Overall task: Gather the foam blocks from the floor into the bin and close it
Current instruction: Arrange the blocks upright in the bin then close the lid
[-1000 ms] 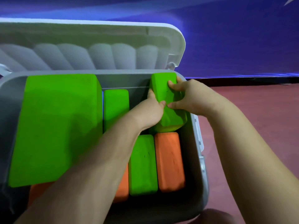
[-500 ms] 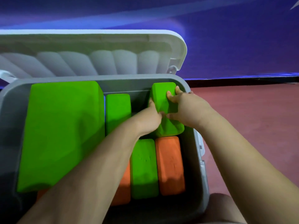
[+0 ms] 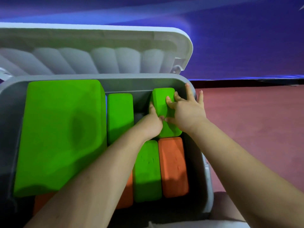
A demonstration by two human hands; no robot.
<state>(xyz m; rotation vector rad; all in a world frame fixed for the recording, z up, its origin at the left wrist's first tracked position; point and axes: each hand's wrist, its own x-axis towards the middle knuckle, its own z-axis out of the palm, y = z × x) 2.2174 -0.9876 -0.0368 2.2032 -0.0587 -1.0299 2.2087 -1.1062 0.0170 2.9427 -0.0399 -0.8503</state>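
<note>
Left hand [image 3: 152, 125] and right hand [image 3: 187, 111], fingers spread, pressed on green block [image 3: 162, 102] inside bin [image 3: 206, 186]; neither curled around it. No legible markings.

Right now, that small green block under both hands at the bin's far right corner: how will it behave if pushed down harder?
The small green block is foam, so it probably compresses, then springs back. It sits tilted above the orange block, so it may pop up. Likely light: the right hand presses with spread fingers.
</note>
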